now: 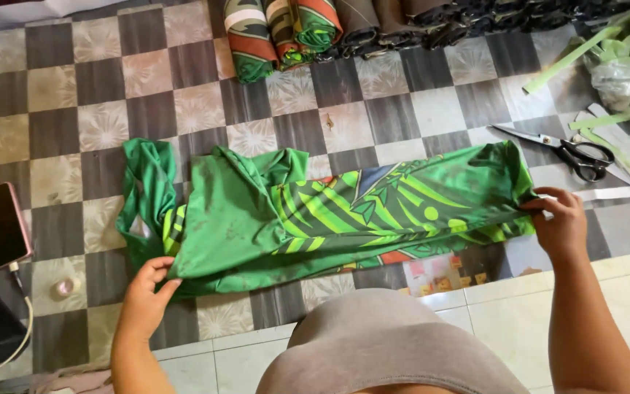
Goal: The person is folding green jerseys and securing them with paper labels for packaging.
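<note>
A green patterned garment (pixel 315 211) lies folded lengthwise on the checkered floor, with yellow-green stripes and leaf shapes across its middle. My left hand (pixel 147 292) pinches its near left edge between thumb and fingers. My right hand (pixel 559 222) grips the right end of the cloth, where the fabric bunches up. The garment's left part, with collar and sleeve, is crumpled.
Black-handled scissors (pixel 570 153) lie on the floor at the right. Rolled and folded garments (pixel 293 33) line the far edge. Green fabric strips and a plastic bag (pixel 628 80) sit at the top right. A phone (pixel 1 226) on a cable rests at the left.
</note>
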